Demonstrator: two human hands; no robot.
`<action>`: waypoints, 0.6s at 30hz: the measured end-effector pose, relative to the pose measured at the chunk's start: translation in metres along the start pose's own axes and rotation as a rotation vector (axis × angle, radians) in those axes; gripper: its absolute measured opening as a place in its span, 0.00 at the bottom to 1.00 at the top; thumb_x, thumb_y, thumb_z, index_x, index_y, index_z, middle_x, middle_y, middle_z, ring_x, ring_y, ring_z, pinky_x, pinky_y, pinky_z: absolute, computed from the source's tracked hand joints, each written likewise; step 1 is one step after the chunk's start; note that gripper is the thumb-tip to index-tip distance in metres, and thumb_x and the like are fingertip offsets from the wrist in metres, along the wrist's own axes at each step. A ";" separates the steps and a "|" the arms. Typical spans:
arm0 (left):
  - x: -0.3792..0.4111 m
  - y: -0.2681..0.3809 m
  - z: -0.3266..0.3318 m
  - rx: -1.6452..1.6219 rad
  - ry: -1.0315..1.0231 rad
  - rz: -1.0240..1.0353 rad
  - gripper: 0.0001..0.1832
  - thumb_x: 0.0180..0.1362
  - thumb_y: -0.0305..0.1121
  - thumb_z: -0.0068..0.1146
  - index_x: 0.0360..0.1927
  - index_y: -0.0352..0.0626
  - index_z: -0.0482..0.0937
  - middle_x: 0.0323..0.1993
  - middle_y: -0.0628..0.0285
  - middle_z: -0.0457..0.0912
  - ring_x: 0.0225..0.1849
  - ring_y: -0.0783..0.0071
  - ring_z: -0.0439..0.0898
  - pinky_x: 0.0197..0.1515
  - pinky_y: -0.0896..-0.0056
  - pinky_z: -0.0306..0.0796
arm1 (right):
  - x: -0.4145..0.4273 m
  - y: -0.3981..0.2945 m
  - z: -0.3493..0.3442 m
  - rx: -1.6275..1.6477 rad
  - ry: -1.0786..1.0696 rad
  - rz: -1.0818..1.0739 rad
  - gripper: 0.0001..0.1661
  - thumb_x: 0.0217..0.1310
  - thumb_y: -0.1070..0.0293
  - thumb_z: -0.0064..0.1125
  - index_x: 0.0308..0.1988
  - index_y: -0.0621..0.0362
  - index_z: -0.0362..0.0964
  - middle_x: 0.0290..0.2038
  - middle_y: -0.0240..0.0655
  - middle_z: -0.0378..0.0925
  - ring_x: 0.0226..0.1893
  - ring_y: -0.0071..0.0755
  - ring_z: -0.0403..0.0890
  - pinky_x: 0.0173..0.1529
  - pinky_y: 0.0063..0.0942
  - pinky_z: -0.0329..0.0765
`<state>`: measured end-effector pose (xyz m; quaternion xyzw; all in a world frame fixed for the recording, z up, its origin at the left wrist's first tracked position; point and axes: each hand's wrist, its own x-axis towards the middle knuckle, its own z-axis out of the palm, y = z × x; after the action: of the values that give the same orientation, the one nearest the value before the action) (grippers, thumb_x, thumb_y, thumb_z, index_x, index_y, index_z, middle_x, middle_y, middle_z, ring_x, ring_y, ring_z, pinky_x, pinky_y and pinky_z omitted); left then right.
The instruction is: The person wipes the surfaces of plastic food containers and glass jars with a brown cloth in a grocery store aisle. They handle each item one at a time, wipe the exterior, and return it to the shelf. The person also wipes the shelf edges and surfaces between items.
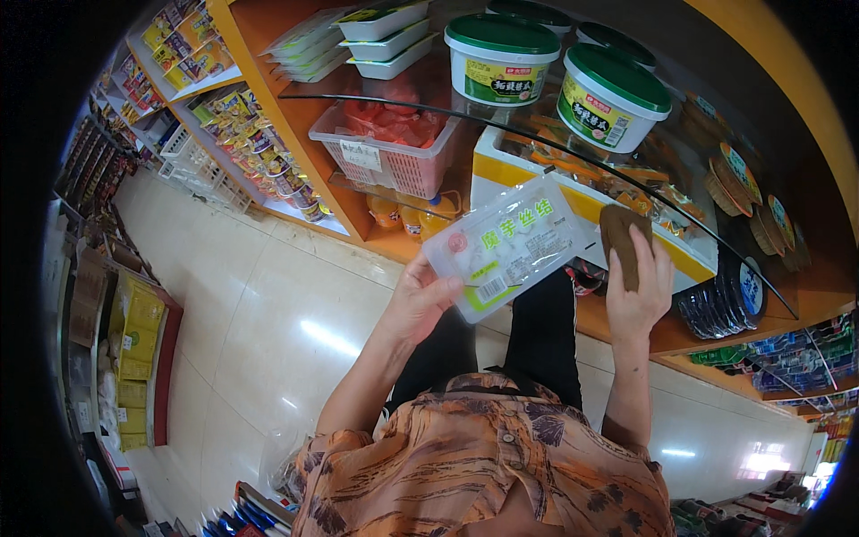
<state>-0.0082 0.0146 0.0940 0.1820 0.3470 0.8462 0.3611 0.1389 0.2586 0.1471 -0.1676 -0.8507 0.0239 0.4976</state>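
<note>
My left hand (424, 295) grips a sealed clear plastic food package (510, 245) by its lower left corner. The package has green printing and pale contents, and is held tilted in front of the shelf. A folded brown cloth (624, 245) is in my right hand (641, 282), just right of the package and apart from it. Above, on the glass shelf, stand several white plastic tubs with green lids (502, 60). Left of them is a stack of white sealed trays (389, 40), beside a pile of flat clear packages (312, 50).
The glass shelf's edge (604, 161) crosses close above both hands. Under it are a pink plastic basket (389, 161) with red bags, a white foam box (490, 161) of packets, and orange drink bottles (411, 218). A yellow crate display (137, 335) stands across the aisle.
</note>
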 end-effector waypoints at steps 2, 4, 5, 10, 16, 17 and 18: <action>0.000 0.000 -0.003 -0.013 0.003 0.012 0.35 0.54 0.26 0.68 0.66 0.43 0.68 0.61 0.62 0.74 0.63 0.67 0.74 0.65 0.59 0.68 | -0.027 0.008 0.008 -0.014 -0.053 -0.005 0.27 0.50 0.72 0.70 0.52 0.48 0.78 0.49 0.40 0.76 0.44 0.48 0.77 0.49 0.36 0.76; 0.002 0.000 -0.004 -0.025 -0.004 0.029 0.35 0.54 0.27 0.68 0.66 0.43 0.68 0.61 0.62 0.74 0.63 0.67 0.74 0.65 0.59 0.68 | -0.060 0.017 0.021 0.008 -0.145 0.000 0.28 0.49 0.72 0.69 0.53 0.48 0.77 0.49 0.40 0.76 0.44 0.49 0.77 0.49 0.37 0.76; 0.004 0.000 -0.004 -0.033 -0.012 0.038 0.35 0.54 0.27 0.68 0.66 0.43 0.68 0.61 0.62 0.75 0.63 0.67 0.74 0.65 0.59 0.68 | -0.072 0.020 0.028 0.035 -0.220 -0.022 0.28 0.48 0.71 0.69 0.53 0.47 0.77 0.51 0.41 0.75 0.45 0.51 0.77 0.50 0.38 0.77; 0.005 0.006 0.003 -0.059 -0.023 0.054 0.34 0.55 0.26 0.67 0.66 0.43 0.68 0.62 0.62 0.74 0.63 0.66 0.74 0.65 0.59 0.68 | -0.141 0.027 0.064 0.102 -0.576 -0.061 0.30 0.49 0.69 0.66 0.55 0.49 0.74 0.51 0.42 0.72 0.48 0.51 0.74 0.50 0.40 0.76; 0.003 0.028 0.000 -0.042 0.013 0.100 0.32 0.56 0.28 0.65 0.66 0.43 0.68 0.62 0.62 0.74 0.62 0.67 0.74 0.64 0.60 0.68 | -0.162 0.023 0.075 0.082 -0.651 -0.144 0.31 0.45 0.70 0.66 0.54 0.51 0.75 0.50 0.46 0.73 0.47 0.54 0.74 0.50 0.44 0.76; 0.003 0.042 0.003 -0.023 0.022 0.144 0.32 0.57 0.28 0.65 0.66 0.43 0.68 0.62 0.62 0.74 0.62 0.68 0.74 0.64 0.60 0.69 | -0.162 0.023 0.074 0.075 -0.658 -0.153 0.31 0.44 0.70 0.65 0.54 0.52 0.75 0.51 0.46 0.73 0.46 0.53 0.74 0.50 0.44 0.76; 0.004 0.055 0.006 -0.006 0.020 0.180 0.32 0.57 0.29 0.65 0.66 0.42 0.68 0.62 0.61 0.74 0.62 0.68 0.74 0.64 0.60 0.69 | -0.164 0.025 0.074 0.069 -0.653 -0.148 0.32 0.44 0.70 0.65 0.54 0.51 0.75 0.51 0.45 0.73 0.47 0.53 0.74 0.50 0.44 0.76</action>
<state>-0.0338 -0.0071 0.1379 0.2031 0.3303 0.8780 0.2808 0.1561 0.2412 -0.0324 -0.0719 -0.9737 0.0691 0.2047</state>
